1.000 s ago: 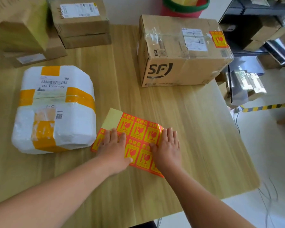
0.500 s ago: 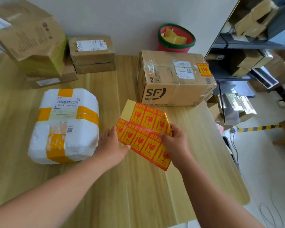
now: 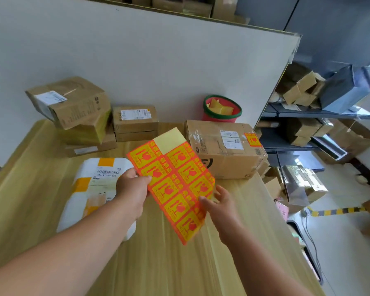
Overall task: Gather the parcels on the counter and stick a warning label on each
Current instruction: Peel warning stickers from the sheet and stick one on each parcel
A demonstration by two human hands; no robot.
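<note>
Label sheet [image 3: 175, 182] was held up over the worktop [image 3: 179, 263], pinched at its left edge by the left hand [image 3: 132, 189]. The right hand [image 3: 220, 201] was spread loosely at the lower right edge, nothing gripped. A label corner would best be lifted by nail, with the sheet kept taut. White parcel [image 3: 94, 189] lay just behind the left hand, no warning label seen on it. Taped box [image 3: 222, 150] beyond was already labelled. Stacked boxes [image 3: 73, 107], a red bin [image 3: 222, 110] and shelves [image 3: 308, 114] were noted further back.

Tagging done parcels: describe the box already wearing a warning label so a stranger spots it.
On the wooden counter, look to its far right end, just in front of the red bin. The large brown carton there is the only parcel with an orange-and-yellow sticker on top.
</note>
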